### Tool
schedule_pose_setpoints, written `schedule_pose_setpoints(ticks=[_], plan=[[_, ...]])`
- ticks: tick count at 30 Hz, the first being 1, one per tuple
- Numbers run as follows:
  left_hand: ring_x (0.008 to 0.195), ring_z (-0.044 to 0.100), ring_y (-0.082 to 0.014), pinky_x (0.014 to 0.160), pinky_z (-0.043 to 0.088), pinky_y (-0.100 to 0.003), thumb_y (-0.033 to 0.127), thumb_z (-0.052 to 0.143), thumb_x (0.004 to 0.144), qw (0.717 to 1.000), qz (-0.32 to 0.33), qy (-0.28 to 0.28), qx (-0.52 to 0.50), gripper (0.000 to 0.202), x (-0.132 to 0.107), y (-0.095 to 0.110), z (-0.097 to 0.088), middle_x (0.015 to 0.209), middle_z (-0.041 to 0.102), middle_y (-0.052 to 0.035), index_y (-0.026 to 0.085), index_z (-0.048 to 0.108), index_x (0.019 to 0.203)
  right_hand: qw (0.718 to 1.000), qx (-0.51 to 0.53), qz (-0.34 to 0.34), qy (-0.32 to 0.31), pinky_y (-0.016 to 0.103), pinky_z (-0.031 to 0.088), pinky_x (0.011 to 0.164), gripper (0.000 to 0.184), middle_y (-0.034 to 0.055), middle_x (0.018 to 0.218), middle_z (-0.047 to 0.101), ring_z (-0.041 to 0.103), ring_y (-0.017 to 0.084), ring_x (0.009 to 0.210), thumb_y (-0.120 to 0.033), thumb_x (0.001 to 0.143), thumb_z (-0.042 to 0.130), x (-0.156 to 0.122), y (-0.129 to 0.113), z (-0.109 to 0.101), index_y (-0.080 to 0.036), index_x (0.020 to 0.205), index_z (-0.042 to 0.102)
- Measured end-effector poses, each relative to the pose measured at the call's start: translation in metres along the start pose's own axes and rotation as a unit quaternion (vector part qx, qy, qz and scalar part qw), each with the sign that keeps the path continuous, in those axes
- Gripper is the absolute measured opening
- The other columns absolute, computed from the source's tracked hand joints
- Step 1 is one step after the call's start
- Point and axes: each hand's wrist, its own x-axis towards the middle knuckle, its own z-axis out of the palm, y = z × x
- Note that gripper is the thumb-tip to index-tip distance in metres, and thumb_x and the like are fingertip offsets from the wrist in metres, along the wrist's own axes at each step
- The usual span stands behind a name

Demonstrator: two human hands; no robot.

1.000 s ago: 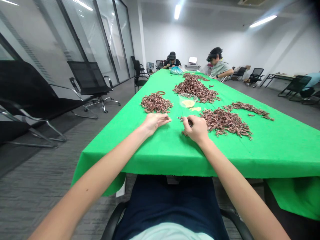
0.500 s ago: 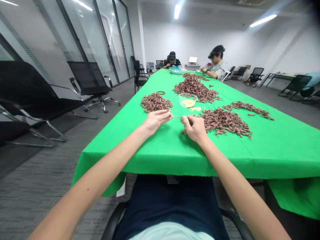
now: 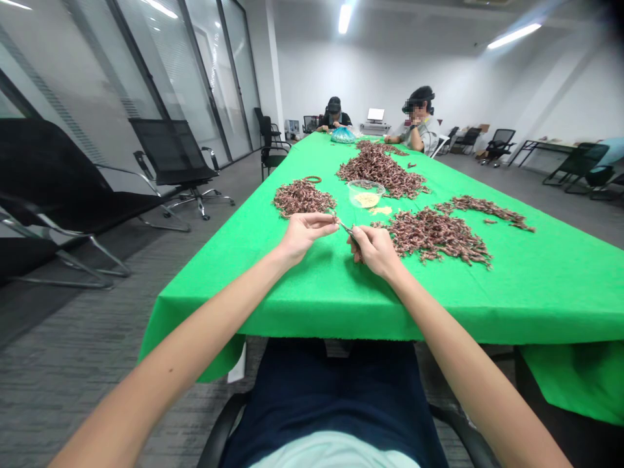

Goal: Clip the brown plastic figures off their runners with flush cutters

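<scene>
Too small to identify: bit (image 3: 333, 221) pinched by left hand (image 3: 303, 234), single pieces in brown heaps (image 3: 436, 235). Mostly hidden inside right hand (image 3: 376, 248): thin metal tool (image 3: 344, 227). Cut off at bottom edge: both arms (image 3: 146, 396).

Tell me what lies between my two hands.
In the head view, a thin pointed tool bridges the gap, running from the right hand toward the left hand, above the green tablecloth.

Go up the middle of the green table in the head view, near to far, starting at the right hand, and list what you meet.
right hand with a thin tool → clear bowl → large brown pile → blue bag → person seated at the far end.
</scene>
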Motion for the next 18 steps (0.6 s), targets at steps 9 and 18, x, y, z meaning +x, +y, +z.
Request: schedule_pose_setpoints(ticks=[9,18], plan=[[0.095,0.073,-0.0263,0.1,0.052,-0.045,0.029,0.095,0.054,1.0,0.006,0.002,0.012,0.037,-0.0007,0.0002,0.0015,0.094,0.079,-0.0109,0.014,0.08,0.085,0.999,-0.038,-0.024,0.001,0.026,0.041,0.055,0.055,-0.0007,0.052,0.057,0.054,0.013,0.047,-0.058,0.1,0.035,0.0004,-0.0051,-0.0005,-0.02,0.068,0.058],[0.092,0.073,-0.0262,0.097,0.053,-0.046,0.031,0.096,0.05,1.0,-0.002,0.011,0.009,0.039,-0.001,-0.0018,0.0026,0.09,0.079,-0.0092,0.015,0.08,0.081,0.994,-0.095,-0.057,0.01,0.027,0.039,0.059,0.053,0.0014,0.056,0.058,0.055,0.014,0.054,-0.056,0.1,0.032,0.0016,-0.0029,0.0008,-0.021,0.069,0.057]])
